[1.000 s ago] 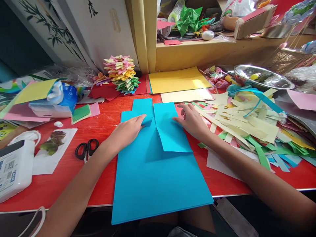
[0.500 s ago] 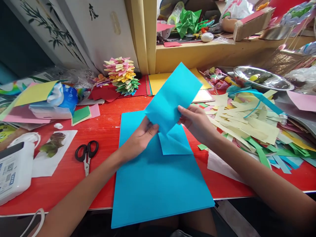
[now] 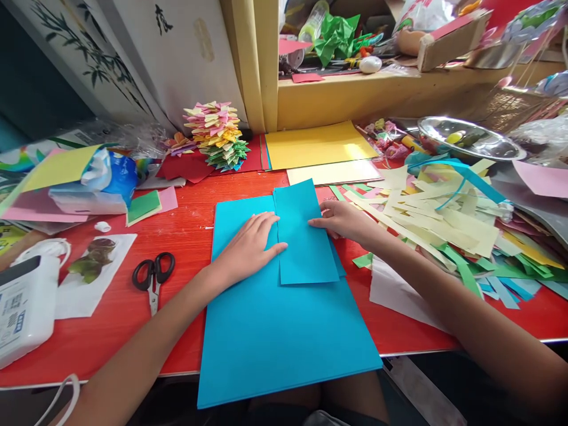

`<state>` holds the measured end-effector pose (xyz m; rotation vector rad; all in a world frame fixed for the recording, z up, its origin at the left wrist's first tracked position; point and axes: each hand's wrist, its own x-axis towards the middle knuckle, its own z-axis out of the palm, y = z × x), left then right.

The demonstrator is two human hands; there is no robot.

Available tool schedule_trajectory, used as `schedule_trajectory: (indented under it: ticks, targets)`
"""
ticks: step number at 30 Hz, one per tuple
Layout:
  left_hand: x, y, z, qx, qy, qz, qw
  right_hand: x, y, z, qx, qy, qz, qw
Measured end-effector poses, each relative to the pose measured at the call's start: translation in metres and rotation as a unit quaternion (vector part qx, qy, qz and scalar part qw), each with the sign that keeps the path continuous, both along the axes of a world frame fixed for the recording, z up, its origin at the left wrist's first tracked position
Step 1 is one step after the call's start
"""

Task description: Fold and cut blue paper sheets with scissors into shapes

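Observation:
A small rectangle of blue paper (image 3: 304, 242) lies on a stack of large blue sheets (image 3: 284, 343), turned a little against another small blue piece (image 3: 338, 266) that peeks out at its right edge. My left hand (image 3: 248, 245) rests flat on the large sheets, fingers stretched out, fingertips and thumb at the rectangle's left edge. With thumb on top and fingers by the side, my right hand (image 3: 344, 222) pinches the rectangle's right edge. Black-handled scissors (image 3: 153, 278) lie on the red table left of the stack, apart from both hands.
Cut paper strips (image 3: 444, 219) pile up on the right, near a metal bowl (image 3: 470, 139). At the back are yellow sheets (image 3: 319, 145) and a folded-paper tower (image 3: 217, 136). A tissue pack (image 3: 118, 180) and white device (image 3: 26, 307) sit at left.
Both hands have lowered the small blue paper from the air onto the stack, over the other small piece. My left hand has gone from gripping it to lying flat.

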<state>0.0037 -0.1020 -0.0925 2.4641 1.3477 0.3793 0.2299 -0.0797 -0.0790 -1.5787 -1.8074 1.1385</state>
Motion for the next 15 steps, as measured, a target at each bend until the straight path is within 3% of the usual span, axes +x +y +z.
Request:
schedule_trajectory:
  ticks: [4,7,11,15]
  targets:
    - [0.0,-0.002,-0.001,0.024,0.037,-0.007,0.999,0.002,0.003,-0.002,0.088,-0.12,-0.028,0.988]
    - [0.001,-0.004,0.003,0.031,0.039,-0.021,0.999,0.003,0.003,-0.002,0.116,-0.149,-0.031,0.982]
    - [0.001,-0.005,0.008,-0.015,0.039,-0.028,0.999,0.004,0.004,-0.002,0.133,-0.133,-0.051,0.981]
    - [0.0,-0.006,0.009,-0.036,0.058,-0.082,0.994,0.007,0.007,-0.001,0.038,-0.01,-0.071,0.997]
